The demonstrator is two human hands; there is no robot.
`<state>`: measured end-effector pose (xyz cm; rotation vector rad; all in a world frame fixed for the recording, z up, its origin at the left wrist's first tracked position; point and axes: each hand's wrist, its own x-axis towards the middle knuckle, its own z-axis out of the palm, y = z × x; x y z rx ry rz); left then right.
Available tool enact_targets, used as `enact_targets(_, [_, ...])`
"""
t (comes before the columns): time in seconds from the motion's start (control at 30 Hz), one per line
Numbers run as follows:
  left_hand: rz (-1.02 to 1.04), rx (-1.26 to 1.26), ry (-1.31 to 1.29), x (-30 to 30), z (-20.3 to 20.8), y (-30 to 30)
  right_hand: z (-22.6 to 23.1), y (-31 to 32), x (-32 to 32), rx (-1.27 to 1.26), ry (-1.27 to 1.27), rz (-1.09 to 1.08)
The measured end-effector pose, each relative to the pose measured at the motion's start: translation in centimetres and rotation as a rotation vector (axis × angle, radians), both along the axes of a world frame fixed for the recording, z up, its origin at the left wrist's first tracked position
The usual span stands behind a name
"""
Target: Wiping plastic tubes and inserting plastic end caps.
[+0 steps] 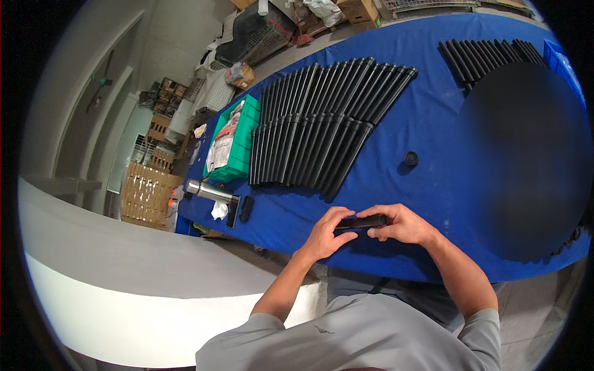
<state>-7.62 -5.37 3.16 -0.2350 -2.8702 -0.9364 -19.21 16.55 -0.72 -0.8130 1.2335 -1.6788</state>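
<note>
Near the front edge of the blue-covered table, both of my hands hold a short black tube (364, 222) that lies roughly level. My left hand (328, 234) has its fingers and thumb around the left end. Around the right end curl the fingers and thumb of my right hand (401, 224). A small round black cap-like piece (411, 159) sits on the cloth beyond my right hand. Farther off and to the left, many long black tubes (309, 136) lie side by side in two overlapping rows. Part of the held tube is hidden by my fingers.
Left of the rows stands a green crate (242, 145) with packaging inside. A steel flask (209, 190), a dark phone-like slab (233, 211) and a black object (247, 209) lie nearby. More black tubes (482, 59) are at the far right. A dark blur covers the right side.
</note>
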Motion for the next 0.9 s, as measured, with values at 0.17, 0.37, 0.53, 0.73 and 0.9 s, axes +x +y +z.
enact_targets(0.17, [0.099, 0.05, -0.273, 0.4, 0.0, -0.7, -0.3, 0.1, 0.2, -0.021, -0.001, -0.023])
enact_targets(0.37, [0.004, -0.135, 0.159, 0.4, 0.5, 1.1, -0.8, 0.3, 0.1, -0.021, 0.083, -0.154])
enact_targets(0.53, [0.135, 0.54, -0.288, 2.9, -1.0, 4.1, -1.0, 0.2, 0.0, 0.074, 0.241, -0.36])
enact_targets(0.73, [0.266, 2.019, -0.698, 0.1, -6.5, 4.9, -0.7, 0.0, -0.5, 0.097, 0.738, -0.435])
enact_targets(0.9, [0.113, 1.891, -0.424, -1.0, -7.3, 2.9, -0.9, 0.7, -1.0, 0.012, 0.739, -0.602])
